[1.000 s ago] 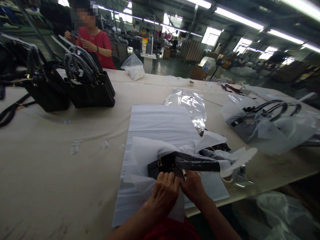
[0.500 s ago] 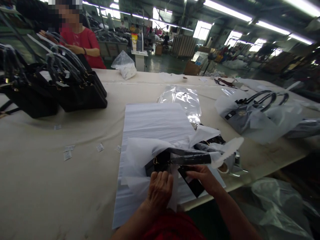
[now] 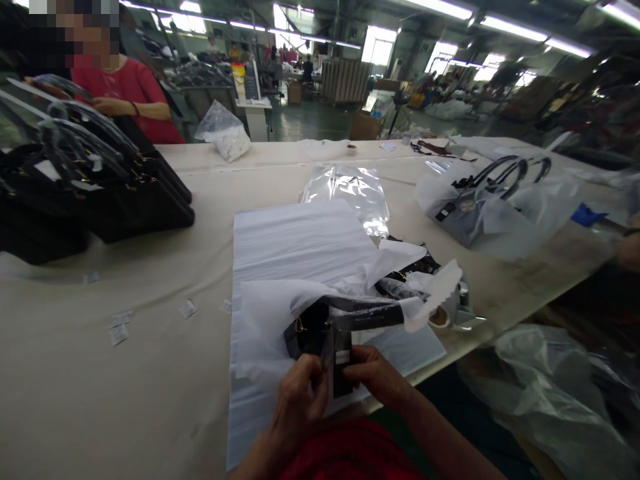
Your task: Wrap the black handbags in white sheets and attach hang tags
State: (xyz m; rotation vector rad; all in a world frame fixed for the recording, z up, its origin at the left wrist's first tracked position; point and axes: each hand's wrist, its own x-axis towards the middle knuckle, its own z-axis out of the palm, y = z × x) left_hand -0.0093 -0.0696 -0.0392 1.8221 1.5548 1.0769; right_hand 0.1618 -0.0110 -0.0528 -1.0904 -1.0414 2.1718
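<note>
Nearest to me, at the table's near edge, my left hand (image 3: 301, 387) has its fingers curled closed at the near side of the black bag (image 3: 311, 330); exactly what they pinch I cannot tell. Just to the right, my right hand (image 3: 373, 375) grips a black tag (image 3: 343, 363) between thumb and fingers, and I can see a small white label on it.

The black bag lies between loose folds of white wrapping paper (image 3: 267, 313), its film-covered handles (image 3: 367, 315) stretching to the right. Beneath are pale sheets (image 3: 295, 233), flat on the cream-covered table (image 3: 55, 373). Below the table's edge on the near right, I make out a heap of clear plastic (image 3: 555, 400).

Small white packets (image 3: 119, 334) are scattered left of the sheets. Right of the handles sits a partly hidden roll (image 3: 440, 317), with a dark item (image 3: 417, 262) just beyond the paper.

Farther off, clear plastic sleeves (image 3: 347, 193) lie past the sheets. A grey handbag (image 3: 465, 223) in translucent wrapping stands to the right, and black handbags (image 3: 145, 213) stand to the left. By the far edge I see a knotted plastic bag (image 3: 225, 133) and, at far left, a person in red (image 3: 127, 90).
</note>
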